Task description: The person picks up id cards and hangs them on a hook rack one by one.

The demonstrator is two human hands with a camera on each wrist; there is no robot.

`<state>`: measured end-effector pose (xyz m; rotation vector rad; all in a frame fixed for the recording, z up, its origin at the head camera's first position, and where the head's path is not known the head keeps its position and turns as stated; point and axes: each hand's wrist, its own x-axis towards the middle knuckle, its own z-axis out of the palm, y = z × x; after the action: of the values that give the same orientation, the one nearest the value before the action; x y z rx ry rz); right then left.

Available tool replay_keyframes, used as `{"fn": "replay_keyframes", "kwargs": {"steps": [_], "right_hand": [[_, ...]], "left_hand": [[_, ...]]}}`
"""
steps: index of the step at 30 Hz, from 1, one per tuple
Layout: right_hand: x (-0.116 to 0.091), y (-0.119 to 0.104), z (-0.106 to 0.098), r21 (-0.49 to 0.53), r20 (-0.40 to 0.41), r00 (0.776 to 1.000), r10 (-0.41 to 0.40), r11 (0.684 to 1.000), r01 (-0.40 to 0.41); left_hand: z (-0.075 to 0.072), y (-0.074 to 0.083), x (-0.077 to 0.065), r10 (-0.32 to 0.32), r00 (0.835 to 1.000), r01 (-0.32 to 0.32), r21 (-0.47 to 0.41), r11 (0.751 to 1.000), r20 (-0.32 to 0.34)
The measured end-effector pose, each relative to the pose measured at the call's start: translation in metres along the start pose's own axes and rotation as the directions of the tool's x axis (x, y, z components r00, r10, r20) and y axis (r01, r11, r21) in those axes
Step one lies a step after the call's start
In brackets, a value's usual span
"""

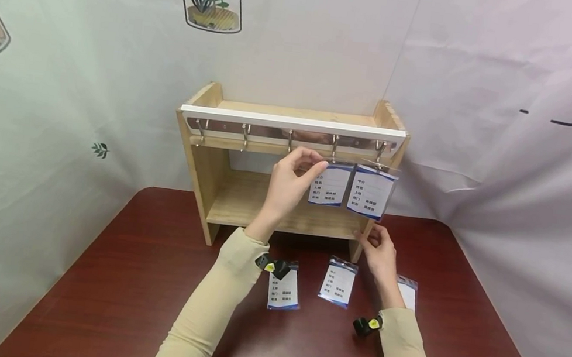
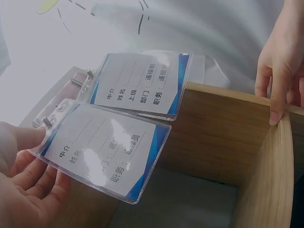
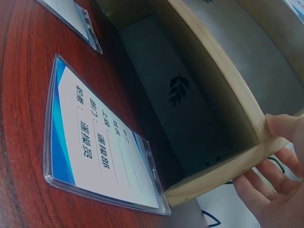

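Note:
My left hand (image 1: 287,184) pinches a clear badge holder (image 2: 104,152) by its top corner, thumb on the front face. The holder's punched top edge is at a metal hook (image 2: 46,122), whose tip shows through the plastic. Beside it, a second badge holder (image 1: 371,193) hangs from the rightmost hook (image 1: 380,149). Lower down, my right hand (image 1: 380,257) grips the right side panel of the wooden shelf (image 3: 223,168). Its thumb lies at the joint with the lower board, and the fingers curl round the outside.
A white hook rail (image 1: 292,121) runs across the shelf top, with hooks at left holding nothing. On the dark red table (image 1: 119,295) lie a badge holder (image 1: 283,293) below my left wrist, another badge holder (image 1: 337,283) in the middle, and one (image 1: 408,292) partly behind my right forearm.

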<state>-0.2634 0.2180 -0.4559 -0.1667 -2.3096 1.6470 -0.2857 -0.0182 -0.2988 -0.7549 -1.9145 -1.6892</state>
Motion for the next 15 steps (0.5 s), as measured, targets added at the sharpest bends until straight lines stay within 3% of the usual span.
{"fn": "replay_keyframes", "kwargs": {"steps": [15], "right_hand": [[-0.001, 0.001, 0.0, 0.013, -0.002, 1.0, -0.001, 1.0, 0.001]], "left_hand": [[-0.002, -0.006, -0.01, -0.069, 0.997, 0.068, 0.046, 0.997, 0.032]]}}
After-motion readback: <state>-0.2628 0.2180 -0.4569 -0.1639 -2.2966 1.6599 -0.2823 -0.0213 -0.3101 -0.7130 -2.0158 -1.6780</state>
